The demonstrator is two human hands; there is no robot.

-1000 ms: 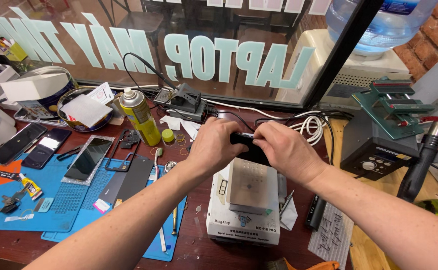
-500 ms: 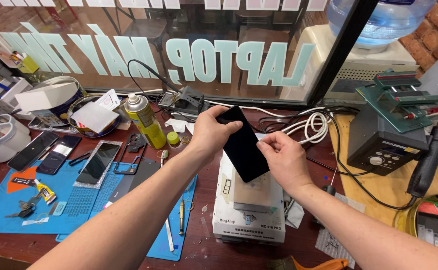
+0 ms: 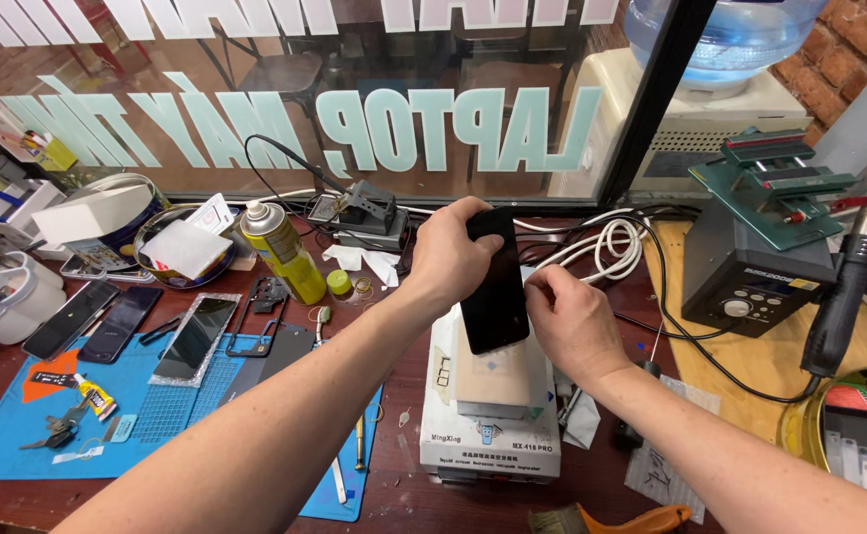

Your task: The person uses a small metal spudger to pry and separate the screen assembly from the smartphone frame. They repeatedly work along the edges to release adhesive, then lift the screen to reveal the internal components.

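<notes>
Head view shows the black phone screen panel [image 3: 496, 287] lifted clear of the white heating station [image 3: 493, 396], where a second ago both hands pressed it low over the plate; it now stands nearly upright above the machine, so the panel appears to be free of the plate and in hand for inspection. The left hand [image 3: 450, 252] pinches its top edge, fingers curled over the rim. The right hand [image 3: 572, 321] grips the lower right edge between thumb and fingertips. The panel is thin, flat and glossy, with rounded corners. The station is a boxy white unit near the counter's front edge. A blue silicone mat [image 3: 146, 415] with a gridded surface lies at the left, and a yellow spray can [image 3: 280, 252] stands behind it.
</notes>
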